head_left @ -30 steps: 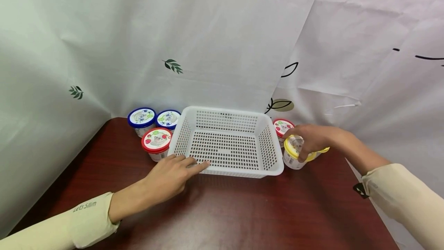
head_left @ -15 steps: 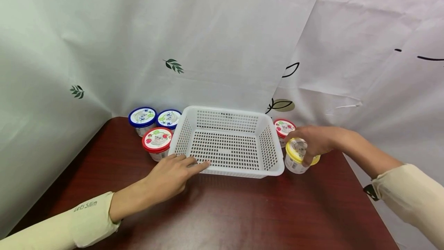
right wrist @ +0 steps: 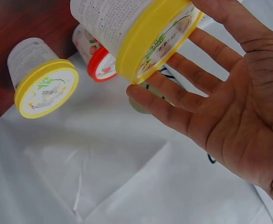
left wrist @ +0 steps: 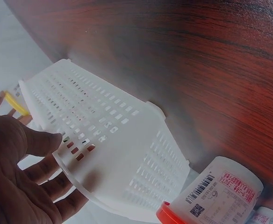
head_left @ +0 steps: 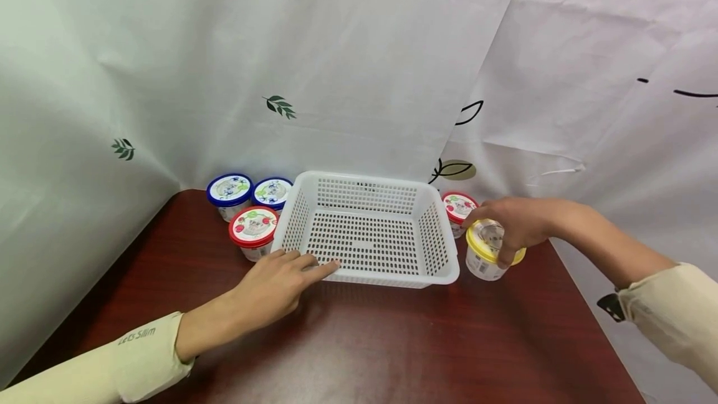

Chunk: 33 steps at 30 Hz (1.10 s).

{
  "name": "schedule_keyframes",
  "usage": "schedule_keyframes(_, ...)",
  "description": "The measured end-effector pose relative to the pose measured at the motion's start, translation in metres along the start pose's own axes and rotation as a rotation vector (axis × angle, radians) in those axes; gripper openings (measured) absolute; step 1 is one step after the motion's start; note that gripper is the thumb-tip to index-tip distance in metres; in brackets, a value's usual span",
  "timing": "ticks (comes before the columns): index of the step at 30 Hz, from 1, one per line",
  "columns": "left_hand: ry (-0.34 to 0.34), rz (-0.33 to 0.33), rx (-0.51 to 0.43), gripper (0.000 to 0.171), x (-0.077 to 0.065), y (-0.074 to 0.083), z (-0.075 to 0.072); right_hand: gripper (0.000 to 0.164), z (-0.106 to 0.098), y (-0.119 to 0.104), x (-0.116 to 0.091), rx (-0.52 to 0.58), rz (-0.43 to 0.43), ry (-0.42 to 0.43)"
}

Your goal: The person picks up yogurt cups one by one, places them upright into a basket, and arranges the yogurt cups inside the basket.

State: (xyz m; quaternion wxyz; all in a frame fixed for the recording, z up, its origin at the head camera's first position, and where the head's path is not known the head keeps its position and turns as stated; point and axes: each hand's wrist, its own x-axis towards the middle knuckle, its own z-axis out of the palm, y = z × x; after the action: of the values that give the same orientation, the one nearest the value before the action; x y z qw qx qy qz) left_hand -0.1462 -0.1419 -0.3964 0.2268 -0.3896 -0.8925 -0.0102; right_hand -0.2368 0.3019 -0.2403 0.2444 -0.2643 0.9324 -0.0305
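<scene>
At centre right, right hand (head_left: 518, 223), half-closed, grips yellow-lidded tub (head_left: 483, 254) by its lid, presumably for purchase; centre left, left hand (head_left: 280, 280) pinches basket (head_left: 392, 278) rim, likely steadying it.

- Centre: white rectangular perforated plastic basket (head_left: 364, 245)
- Lower left of centre: left hand (head_left: 272, 285) holds its near rim
- Right of centre: right hand (head_left: 518, 223) grips yellow-lidded round white tub (head_left: 483, 264)
- Left: two blue-lidded round white tubs (head_left: 230, 189)
</scene>
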Motion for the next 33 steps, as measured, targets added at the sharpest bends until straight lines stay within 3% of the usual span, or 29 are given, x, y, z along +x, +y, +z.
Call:
schedule_keyframes(20, -0.009, -0.007, -0.011, 0.071, -0.001, 0.001, 0.0, 0.091, -0.029, -0.026, -0.006, -0.082, 0.014, 0.056)
schedule_keyframes(33, -0.005, -0.003, -0.002, 0.074, -0.002, 0.001, 0.002, 0.088, -0.032, -0.048, 0.002, -0.098, -0.071, 0.074)
